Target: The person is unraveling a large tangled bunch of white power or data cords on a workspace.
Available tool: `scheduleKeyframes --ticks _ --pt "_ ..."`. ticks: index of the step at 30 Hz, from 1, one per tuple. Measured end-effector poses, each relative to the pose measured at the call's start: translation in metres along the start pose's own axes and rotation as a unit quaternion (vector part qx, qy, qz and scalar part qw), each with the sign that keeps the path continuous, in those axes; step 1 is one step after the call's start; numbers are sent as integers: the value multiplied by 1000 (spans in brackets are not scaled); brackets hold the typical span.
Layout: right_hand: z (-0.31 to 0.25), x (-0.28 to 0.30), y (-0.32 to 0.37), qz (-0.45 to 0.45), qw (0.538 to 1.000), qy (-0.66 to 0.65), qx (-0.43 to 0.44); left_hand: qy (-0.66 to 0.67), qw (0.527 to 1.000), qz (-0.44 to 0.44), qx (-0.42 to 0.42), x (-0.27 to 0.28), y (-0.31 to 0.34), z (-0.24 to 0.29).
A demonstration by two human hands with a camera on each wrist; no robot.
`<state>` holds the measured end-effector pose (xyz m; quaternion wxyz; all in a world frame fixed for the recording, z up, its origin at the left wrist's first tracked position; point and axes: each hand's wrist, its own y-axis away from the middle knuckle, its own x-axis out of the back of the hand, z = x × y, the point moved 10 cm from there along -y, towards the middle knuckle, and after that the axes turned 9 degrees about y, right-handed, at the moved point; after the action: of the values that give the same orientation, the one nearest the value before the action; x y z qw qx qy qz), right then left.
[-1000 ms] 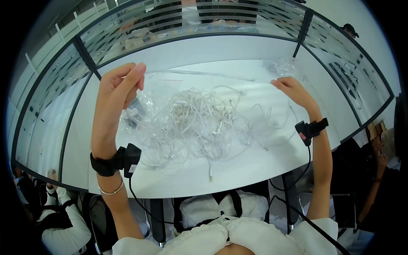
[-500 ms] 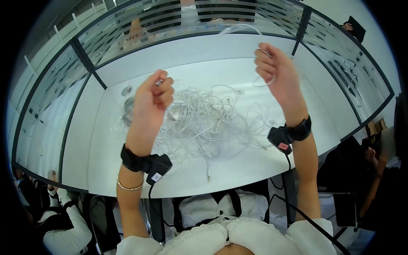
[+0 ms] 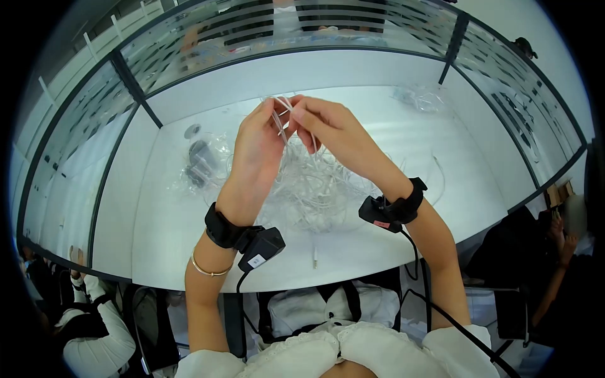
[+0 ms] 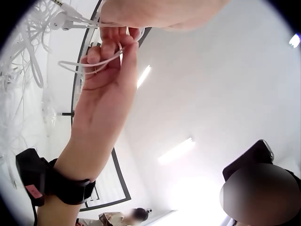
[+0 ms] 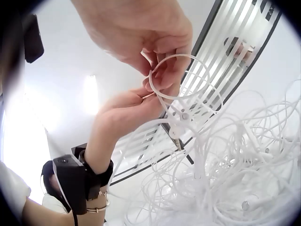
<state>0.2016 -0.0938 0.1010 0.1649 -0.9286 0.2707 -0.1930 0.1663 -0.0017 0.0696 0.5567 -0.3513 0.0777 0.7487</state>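
Note:
Above the pile, my left hand [image 3: 257, 148] and right hand [image 3: 337, 129] meet with their fingertips close together. Both hands pinch a white earphone cable [image 3: 280, 126], which is doubled into strands between them. The cable makes a round loop [image 5: 207, 70] at the right hand's fingers in the right wrist view. An earbud [image 4: 59, 20] and a metal plug [image 4: 57, 2] hang near the left hand in the left wrist view. Below both hands lies a tangled heap of white earphones [image 3: 315, 189], partly hidden by the hands and wrists.
A clear plastic bag with dark contents [image 3: 201, 160] lies left of the heap, and another clear bag [image 3: 422, 99] at the back right. One loose plug [image 3: 315, 259] points toward the table's front edge. Glass-topped partitions [image 3: 290, 69] enclose the white table [image 3: 170, 252].
First the hands were wide apart with the cable stretched between them. The right hand then rose with a loop of cable, and now both hands have come together at the middle.

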Motion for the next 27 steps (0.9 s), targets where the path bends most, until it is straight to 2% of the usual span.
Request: scheduleKeyframes --ticks 2,3,7,8,10,11,12,13,15,16,17,19,20,22,24,26,27 --pt "2 -5 3 -11 997 74 -3 -7 1000 15 14 -11 1 2" --pt "1 -7 5 -7 994 107 0 17 999 -5 46 -15 4 -1" --pt "-9 -4 6 27 962 271 -2 15 998 43 38 -21 6 6" --pt "-11 -3 7 35 949 313 0 45 998 28 40 -17 4 4" --pt "-3 -6 8 42 956 291 -2 107 993 -3 44 -16 0 5" --pt "-3 -7 9 45 959 281 7 62 997 46 7 -10 1 2" --pt "-4 -7 10 48 961 271 14 56 998 36 0 -11 0 3" --pt "-2 -8 11 21 953 303 -14 49 998 26 -9 -9 -1 5" --pt "-14 1 15 52 941 330 51 39 998 35 -20 -9 -2 10" --pt "-23 6 18 67 934 342 84 23 1000 6 -1 -17 -1 13" --pt "-26 20 20 86 938 329 65 7 1000 -24 18 -24 1 18" --pt "-40 54 26 183 939 266 118 -27 997 -54 47 -37 6 23" --pt "-49 67 31 225 931 252 140 -56 994 -73 63 -44 9 24" --pt "-74 59 35 250 882 332 223 -115 983 -113 92 -55 15 24" --pt "-83 47 33 217 854 389 269 -148 972 -134 121 -60 19 18" --pt "-78 34 28 129 852 425 275 -187 960 -154 143 -67 26 14" --pt "-64 37 16 49 890 401 211 -186 960 -153 143 -69 29 15"
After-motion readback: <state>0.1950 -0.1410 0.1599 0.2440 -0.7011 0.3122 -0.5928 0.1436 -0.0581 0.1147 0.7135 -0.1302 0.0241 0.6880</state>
